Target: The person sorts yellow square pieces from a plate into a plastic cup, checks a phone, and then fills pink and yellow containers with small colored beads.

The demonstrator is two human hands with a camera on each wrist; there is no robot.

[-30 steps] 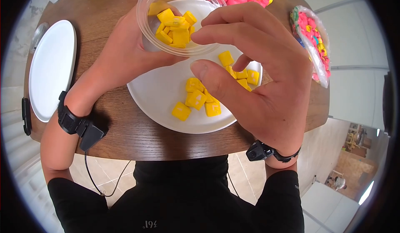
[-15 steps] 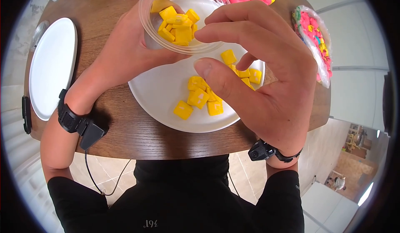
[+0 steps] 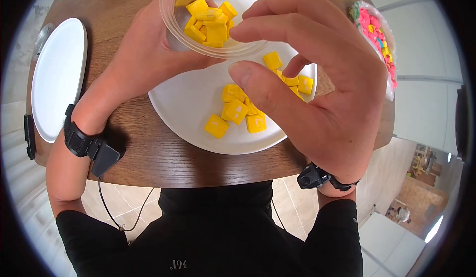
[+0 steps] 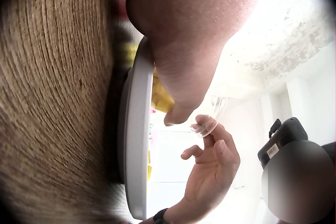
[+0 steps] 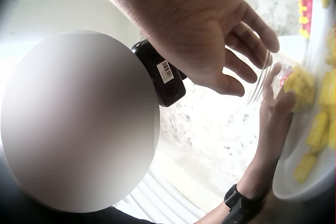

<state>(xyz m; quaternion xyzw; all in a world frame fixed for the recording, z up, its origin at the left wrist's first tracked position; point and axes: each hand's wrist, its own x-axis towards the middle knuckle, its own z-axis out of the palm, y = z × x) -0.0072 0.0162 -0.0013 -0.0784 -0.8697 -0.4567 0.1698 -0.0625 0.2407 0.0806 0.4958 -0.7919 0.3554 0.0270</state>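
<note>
Indoor room, exact kind unclear: tiled floor below wood-grain tabletop, pale panels to the tabletop's right

Pale floor tiles show below the brown wooden surface; a mottled wall stands to its left, white panels and a bright light strip to its right.

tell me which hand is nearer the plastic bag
Right. The right hand is just left of the bag; the left hand, holding the clear tub, is farther left.

The shirt reads "361°", a black device bears a barcode, yellow tiles show unclear marks
</note>
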